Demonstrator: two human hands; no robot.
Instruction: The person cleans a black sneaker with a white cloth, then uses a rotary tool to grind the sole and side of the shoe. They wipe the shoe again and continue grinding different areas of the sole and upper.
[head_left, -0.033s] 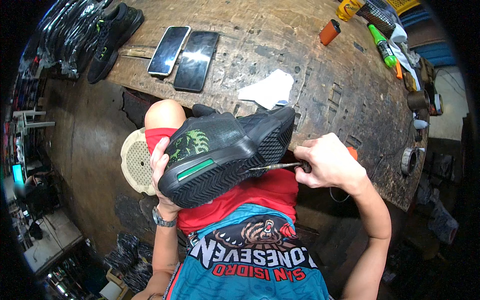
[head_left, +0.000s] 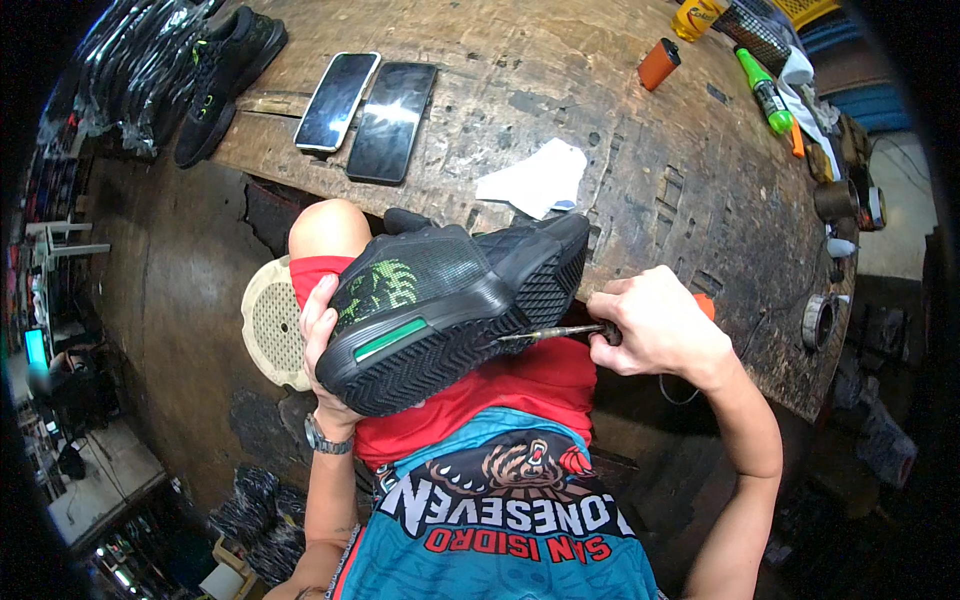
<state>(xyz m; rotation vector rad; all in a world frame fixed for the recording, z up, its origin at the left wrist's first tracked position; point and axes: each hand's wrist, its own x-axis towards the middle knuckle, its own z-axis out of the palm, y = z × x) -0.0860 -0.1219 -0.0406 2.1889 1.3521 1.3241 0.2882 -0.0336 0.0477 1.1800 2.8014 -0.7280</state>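
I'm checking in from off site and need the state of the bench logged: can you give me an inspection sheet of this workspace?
Surface: worn, scarred wooden workbench, stained and nicked.
Job's things: black shoe with green markings, lying across the lap, sole edge toward the thin metal tool, whose tip meets the sole seam.
Clutter: two phones, white paper scrap, orange lighter, green marker, another black shoe, metal rings at the right edge.
Grippers: left hand cups the shoe from beneath; right hand grips the tool.
Cables: thin wire along the bench's right edge.
Surroundings: bagged shoes upper left, dark floor, round perforated cream disc beside the knee.
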